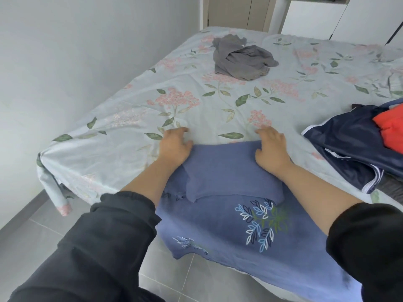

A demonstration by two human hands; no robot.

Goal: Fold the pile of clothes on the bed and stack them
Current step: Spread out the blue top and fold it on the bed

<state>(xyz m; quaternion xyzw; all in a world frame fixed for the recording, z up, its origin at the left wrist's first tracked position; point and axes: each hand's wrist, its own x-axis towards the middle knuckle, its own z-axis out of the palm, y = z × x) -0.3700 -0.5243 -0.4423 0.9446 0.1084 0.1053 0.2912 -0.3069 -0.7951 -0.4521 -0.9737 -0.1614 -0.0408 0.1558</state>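
A plain pale wall (65,51) runs along the left of the bed (218,110), which wears a floral sheet. Grey floor tiles (32,243) lie below; white cabinets (316,16) and beige doors (235,12) stand behind.
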